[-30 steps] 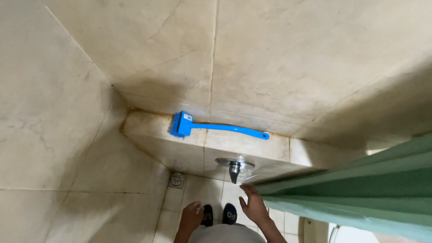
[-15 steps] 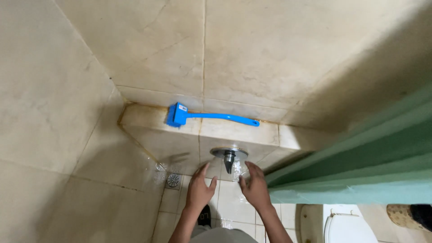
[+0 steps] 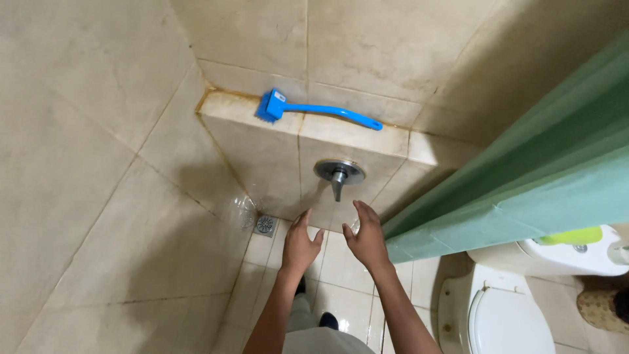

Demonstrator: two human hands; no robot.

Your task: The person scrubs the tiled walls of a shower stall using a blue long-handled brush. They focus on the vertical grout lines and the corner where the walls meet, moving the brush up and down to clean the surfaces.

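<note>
My left hand (image 3: 300, 246) and my right hand (image 3: 367, 239) are raised side by side just below a round metal tap handle (image 3: 337, 174) set in the front of a tiled ledge (image 3: 262, 147). Both hands have their fingers apart and hold nothing. A clear, see-through plastic object (image 3: 242, 211) is low at the left, beside the floor drain (image 3: 265, 225); its shape is blurred. A blue long-handled scrubbing brush (image 3: 314, 110) lies on top of the ledge, above the tap.
Beige tiled walls close in the corner at the left and back. A green shower curtain (image 3: 524, 183) hangs at the right. Beyond it is a white toilet (image 3: 504, 314) with a yellow-green item (image 3: 571, 236) on its cistern. My feet stand on the tiled floor below.
Half a second ago both hands held something clear up at the tap. Now they have dropped slightly, are empty, and a clear object is by the drain. The view has tilted down.
</note>
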